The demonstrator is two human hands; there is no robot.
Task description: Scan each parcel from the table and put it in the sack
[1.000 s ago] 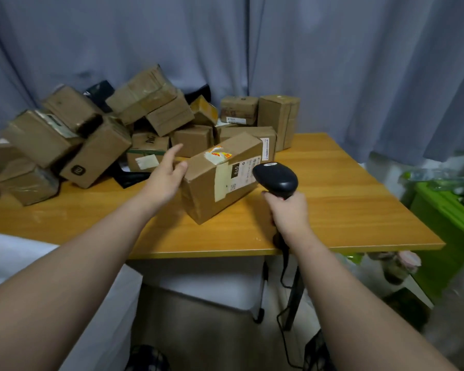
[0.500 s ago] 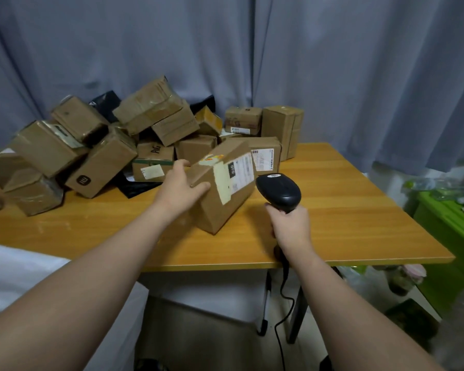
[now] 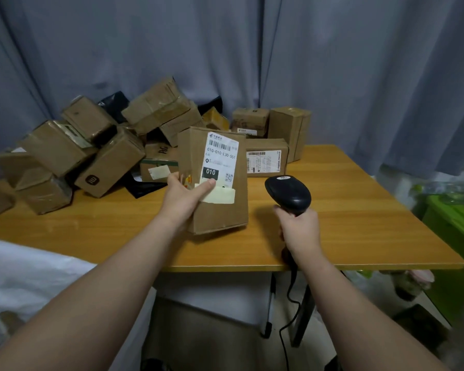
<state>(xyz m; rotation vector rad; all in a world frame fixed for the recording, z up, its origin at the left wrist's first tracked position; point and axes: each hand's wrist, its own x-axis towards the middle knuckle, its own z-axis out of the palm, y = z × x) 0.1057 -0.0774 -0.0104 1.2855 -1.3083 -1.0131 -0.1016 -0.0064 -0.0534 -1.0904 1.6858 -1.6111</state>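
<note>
Here, your left hand (image 3: pixel 182 196) gripped the parcel (image 3: pixel 220 215) upright over the table (image 3: pixel 359 223), thumb curled across its front and label (image 3: pixel 220 156) facing you. Your right hand (image 3: pixel 299 228) was wrapped round the scanner (image 3: pixel 288 192), just beside the box. Advice: aim the scanner head at the barcode near the label's top and keep the box steady. Half a second earlier the box leaned over; it had since been turned upright. The sack (image 3: pixel 24 269) lay at your left.

One cam only: head-worn, wide-angle, looking fwd & down across the table (image 3: pixel 359 226) to the curtain (image 3: pixel 346 62) behind it. Close in; table's near edge crosses the lower-mid frame.
</note>
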